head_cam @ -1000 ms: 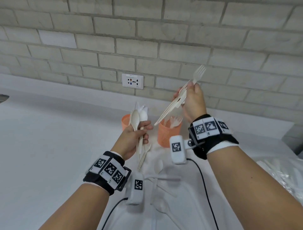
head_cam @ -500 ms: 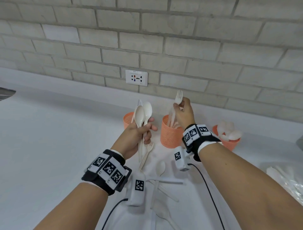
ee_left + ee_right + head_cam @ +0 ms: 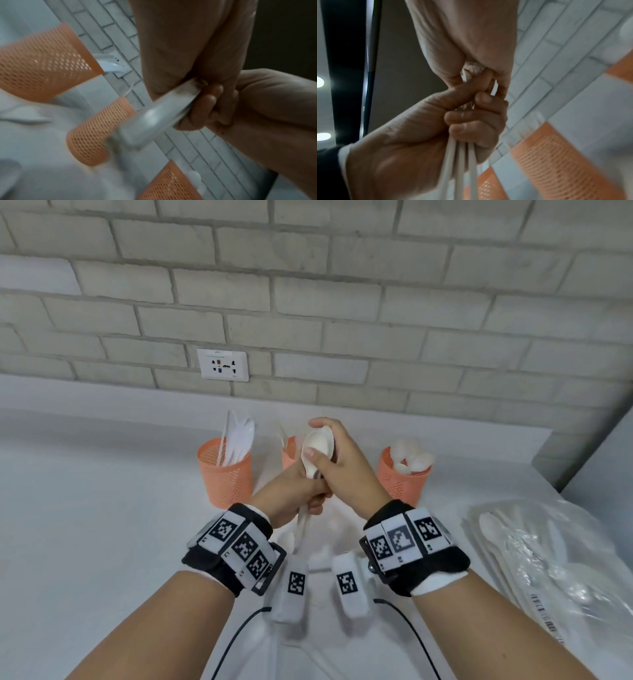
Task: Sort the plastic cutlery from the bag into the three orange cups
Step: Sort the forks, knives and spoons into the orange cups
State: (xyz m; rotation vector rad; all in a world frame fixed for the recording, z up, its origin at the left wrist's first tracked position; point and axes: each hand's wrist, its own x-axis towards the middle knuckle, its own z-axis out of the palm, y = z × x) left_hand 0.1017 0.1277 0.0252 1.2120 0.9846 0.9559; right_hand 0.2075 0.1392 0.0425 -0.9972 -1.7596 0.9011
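Three orange mesh cups stand in a row by the wall: the left cup (image 3: 226, 474) holds knives, the middle cup (image 3: 288, 453) holds forks and is half hidden behind my hands, and the right cup (image 3: 402, 479) holds spoons. In front of the middle cup my left hand (image 3: 308, 498) grips the handles of a few white spoons (image 3: 317, 445). My right hand (image 3: 320, 440) closes over their bowls from above, thumb on the front bowl. In the right wrist view the spoon handles (image 3: 460, 169) run down out of my left hand's curled fingers (image 3: 471, 121).
The clear plastic bag (image 3: 555, 559) with more white cutlery lies at the right. Loose cutlery (image 3: 287, 539) lies on the white counter under my wrists. A wall socket (image 3: 222, 364) sits in the brick wall, and a side wall closes the counter's far right.
My right hand lowered its forks into the middle cup, let them go, and came across to take hold of the spoon bowls. My left hand kept the spoons and shifted right.
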